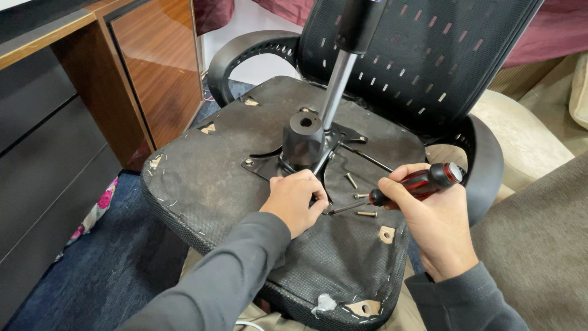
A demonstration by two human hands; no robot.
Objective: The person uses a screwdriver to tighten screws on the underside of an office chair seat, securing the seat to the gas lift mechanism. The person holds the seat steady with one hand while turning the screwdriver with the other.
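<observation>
An office chair lies upside down, its dusty black seat underside (214, 178) facing me. A black metal mounting plate (263, 164) with a cylinder hub (302, 138) and a silver gas-lift rod (335, 89) sits at its centre. My left hand (295, 200) rests on the plate's near edge, fingers pinched at the screwdriver tip. My right hand (432, 214) grips a red and black screwdriver (422, 182), its shaft pointing left toward the left fingers. Loose bolts (350, 179) lie on the seat beside the plate.
The chair's mesh backrest (429, 55) and curved armrests (245, 52) rise behind the seat. A wooden cabinet (153, 67) and dark drawers (43, 153) stand at left. Blue carpet (110, 270) lies below; a beige cushion (527, 141) sits at right.
</observation>
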